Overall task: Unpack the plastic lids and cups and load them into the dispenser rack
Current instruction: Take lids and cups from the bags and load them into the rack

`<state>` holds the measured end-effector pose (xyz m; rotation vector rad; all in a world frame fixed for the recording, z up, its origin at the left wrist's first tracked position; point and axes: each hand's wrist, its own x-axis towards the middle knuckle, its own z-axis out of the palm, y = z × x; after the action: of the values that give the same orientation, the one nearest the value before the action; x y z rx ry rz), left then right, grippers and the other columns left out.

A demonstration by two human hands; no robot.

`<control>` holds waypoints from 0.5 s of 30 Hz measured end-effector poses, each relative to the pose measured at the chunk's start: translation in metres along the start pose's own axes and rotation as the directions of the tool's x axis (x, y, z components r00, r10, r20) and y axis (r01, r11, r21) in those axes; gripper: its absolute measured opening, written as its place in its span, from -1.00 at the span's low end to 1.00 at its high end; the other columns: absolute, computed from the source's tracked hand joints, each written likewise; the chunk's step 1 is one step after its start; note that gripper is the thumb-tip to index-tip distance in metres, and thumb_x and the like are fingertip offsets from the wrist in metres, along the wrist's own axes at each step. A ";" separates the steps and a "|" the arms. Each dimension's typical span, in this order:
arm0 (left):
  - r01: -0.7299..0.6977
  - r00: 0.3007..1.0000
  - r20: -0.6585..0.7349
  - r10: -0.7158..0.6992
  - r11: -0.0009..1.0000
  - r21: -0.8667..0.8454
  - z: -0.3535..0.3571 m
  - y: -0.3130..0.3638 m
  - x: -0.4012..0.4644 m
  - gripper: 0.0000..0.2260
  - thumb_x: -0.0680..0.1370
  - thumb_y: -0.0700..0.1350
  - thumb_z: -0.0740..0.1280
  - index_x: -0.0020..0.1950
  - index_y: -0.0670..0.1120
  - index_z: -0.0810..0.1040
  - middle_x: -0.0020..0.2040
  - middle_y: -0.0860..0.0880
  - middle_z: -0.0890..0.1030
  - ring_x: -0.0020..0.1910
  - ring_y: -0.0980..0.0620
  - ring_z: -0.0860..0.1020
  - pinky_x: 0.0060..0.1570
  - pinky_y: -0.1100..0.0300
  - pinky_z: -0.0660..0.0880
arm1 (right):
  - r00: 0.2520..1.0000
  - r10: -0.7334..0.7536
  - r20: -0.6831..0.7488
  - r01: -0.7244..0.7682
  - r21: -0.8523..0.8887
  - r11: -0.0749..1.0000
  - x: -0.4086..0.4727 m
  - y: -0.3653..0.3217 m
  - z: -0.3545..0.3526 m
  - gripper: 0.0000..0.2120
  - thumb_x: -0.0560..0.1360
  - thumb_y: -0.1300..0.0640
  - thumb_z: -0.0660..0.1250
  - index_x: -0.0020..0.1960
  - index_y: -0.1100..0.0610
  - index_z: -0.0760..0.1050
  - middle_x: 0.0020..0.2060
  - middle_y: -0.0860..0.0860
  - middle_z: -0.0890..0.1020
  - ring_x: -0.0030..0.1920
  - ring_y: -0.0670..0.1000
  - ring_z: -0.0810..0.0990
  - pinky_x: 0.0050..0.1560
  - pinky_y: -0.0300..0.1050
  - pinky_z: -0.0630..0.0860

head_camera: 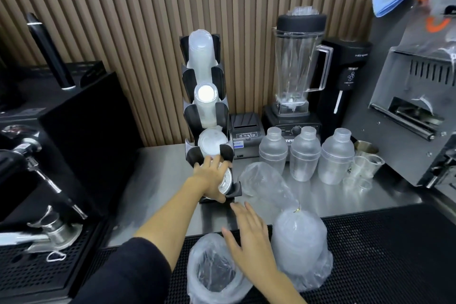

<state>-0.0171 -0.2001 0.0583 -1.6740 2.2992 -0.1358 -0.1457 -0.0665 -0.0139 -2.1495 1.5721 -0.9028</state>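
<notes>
Partial letters "MAS" are seen on the blender base (291, 123); small print on the black machine (350, 57) cannot be read.

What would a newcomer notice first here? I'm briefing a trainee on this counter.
The tall black dispenser rack at centre, holding stacked clear cups, draws the eye. At its lowest slot the left hand holds a stack of lids. The right hand hovers open between two plastic bags on the dark mat, near the still-tied bag.
</notes>
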 end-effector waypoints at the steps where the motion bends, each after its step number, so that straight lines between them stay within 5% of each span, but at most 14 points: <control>1: 0.011 1.000 -0.012 -0.010 1.000 0.013 -0.001 0.002 -0.002 -0.08 0.33 0.23 0.43 0.49 -0.07 0.00 0.45 -0.16 0.11 0.40 -0.21 0.13 0.26 -0.19 0.30 | 1.000 -0.013 0.006 0.013 -0.011 1.000 0.001 0.000 -0.001 -0.29 0.41 -0.33 -0.22 0.46 -0.01 0.11 0.45 -0.13 0.22 0.39 -0.30 -0.16 0.39 -0.24 -0.09; 7: 0.011 0.997 -0.075 -0.019 0.994 -0.105 -0.007 0.007 -0.023 0.15 0.24 0.22 0.53 0.53 -0.13 -0.17 0.53 -0.10 -0.05 0.52 -0.23 -0.18 0.43 -0.25 0.04 | 0.997 -0.069 0.045 0.073 -0.104 0.992 0.002 0.001 -0.010 -0.42 0.51 -0.22 -0.05 0.45 0.03 0.14 0.45 -0.06 0.26 0.50 -0.06 0.02 0.44 -0.11 -0.01; 12: -0.044 0.982 -0.187 0.028 0.996 -0.077 -0.008 -0.003 -0.046 -0.39 0.44 -0.07 0.36 0.43 -0.15 0.22 0.46 -0.09 0.20 0.45 -0.09 0.18 0.41 0.02 0.13 | 0.996 -0.078 0.034 0.081 -0.087 0.993 0.003 0.001 -0.008 -0.37 0.47 -0.23 -0.09 0.42 0.07 0.21 0.42 -0.02 0.32 0.49 -0.02 0.09 0.42 -0.12 0.02; 15: -0.115 0.989 -0.120 0.088 0.964 -0.239 -0.011 -0.009 -0.055 -0.46 0.47 -0.23 0.26 0.45 -0.14 0.26 0.49 -0.08 0.20 0.46 -0.05 0.21 0.39 0.08 0.13 | 0.993 -0.075 0.087 0.082 -0.084 0.993 0.000 -0.003 -0.004 -0.30 0.41 -0.26 -0.15 0.42 0.08 0.23 0.42 -0.01 0.32 0.49 -0.01 0.10 0.42 -0.08 0.06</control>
<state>0.0033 -0.1515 0.0804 -1.6930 2.5679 0.0862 -0.1467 -0.0655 -0.0090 -2.2932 1.5230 -0.7695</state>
